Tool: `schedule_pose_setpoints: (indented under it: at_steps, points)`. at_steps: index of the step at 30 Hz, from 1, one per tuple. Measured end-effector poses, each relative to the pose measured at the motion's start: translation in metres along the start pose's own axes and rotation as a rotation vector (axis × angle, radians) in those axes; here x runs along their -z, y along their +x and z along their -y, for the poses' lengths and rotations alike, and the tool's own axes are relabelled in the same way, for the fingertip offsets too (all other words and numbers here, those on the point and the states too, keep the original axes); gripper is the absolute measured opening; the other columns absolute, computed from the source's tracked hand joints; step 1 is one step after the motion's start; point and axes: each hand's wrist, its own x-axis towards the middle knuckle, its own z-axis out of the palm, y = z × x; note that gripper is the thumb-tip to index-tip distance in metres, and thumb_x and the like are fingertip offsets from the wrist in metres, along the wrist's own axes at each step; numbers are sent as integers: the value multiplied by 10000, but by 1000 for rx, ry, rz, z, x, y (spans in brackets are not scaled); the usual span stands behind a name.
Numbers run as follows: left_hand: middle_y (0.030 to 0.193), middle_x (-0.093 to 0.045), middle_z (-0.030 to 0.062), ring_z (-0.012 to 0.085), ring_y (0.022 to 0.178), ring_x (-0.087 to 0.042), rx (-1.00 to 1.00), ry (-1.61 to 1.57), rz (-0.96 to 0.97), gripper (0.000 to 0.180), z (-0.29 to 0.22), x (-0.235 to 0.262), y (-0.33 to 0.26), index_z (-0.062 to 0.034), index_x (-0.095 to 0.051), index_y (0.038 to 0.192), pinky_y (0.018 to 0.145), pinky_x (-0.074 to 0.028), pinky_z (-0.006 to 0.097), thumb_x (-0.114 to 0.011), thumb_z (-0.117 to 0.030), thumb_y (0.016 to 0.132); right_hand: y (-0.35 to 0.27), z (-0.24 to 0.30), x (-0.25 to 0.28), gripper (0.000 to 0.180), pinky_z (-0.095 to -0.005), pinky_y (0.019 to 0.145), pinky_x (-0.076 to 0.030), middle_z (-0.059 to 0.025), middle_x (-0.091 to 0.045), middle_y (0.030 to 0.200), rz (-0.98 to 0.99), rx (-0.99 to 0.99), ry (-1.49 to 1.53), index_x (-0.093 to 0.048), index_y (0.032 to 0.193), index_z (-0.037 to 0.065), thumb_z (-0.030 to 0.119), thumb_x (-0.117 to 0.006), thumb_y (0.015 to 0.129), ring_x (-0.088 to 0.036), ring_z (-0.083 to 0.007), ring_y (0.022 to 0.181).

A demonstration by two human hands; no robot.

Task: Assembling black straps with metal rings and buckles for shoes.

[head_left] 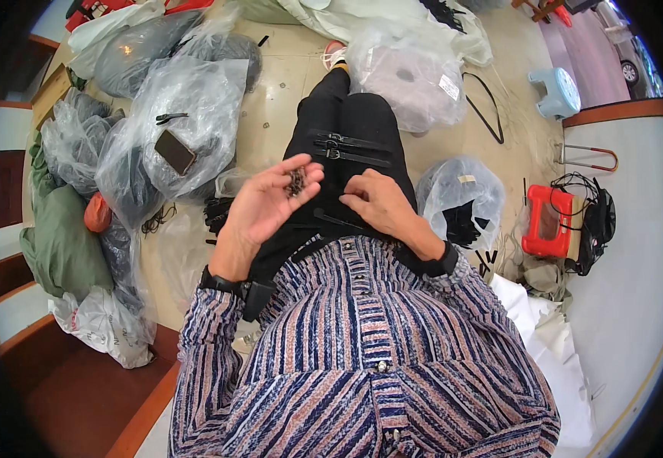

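My left hand [264, 200] is turned palm up over my lap. A small heap of tiny dark metal pieces [296, 183] lies on its fingers; their exact kind is too small to tell. My right hand [381, 200] is to its right, palm down, with thumb and fingertips drawn together. Whatever that pinch may hold is hidden. Across my black-trousered thighs lie black straps [362, 143] with silver buckles [334, 153], just beyond both hands. Another narrow black strap [339, 221] rests nearer my waist.
Clear plastic bags of dark goods [182, 114] pile up at left, with a phone [175, 153] on top. At right stand an open plastic bag of black strips [462, 206], a red plastic case [548, 221] and a blue stool [555, 91]. A large wrapped bundle [408, 80] lies ahead.
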Motion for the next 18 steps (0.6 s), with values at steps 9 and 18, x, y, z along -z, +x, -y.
schedule_pose_setpoints:
  at_steps: [9,18]
  points:
    - [1121,-528,205,246,986,-571,134,152,-42,335,28,-17,-16,67,-442,1153,816,-500,306,-441,-25,831,-24,17,11,216,-255,573,-429,-74,-557,709,-268,-234,563,-457,921,-19,164,-542,843,-536,-129,630]
    - [957,-607,130,194,837,-622,36,321,-157,244,43,-25,-19,27,-530,1079,701,-543,283,-513,-25,841,-33,33,3,238,-249,504,-359,-37,-475,604,-134,-174,481,-551,863,-5,203,-621,771,-420,-80,564]
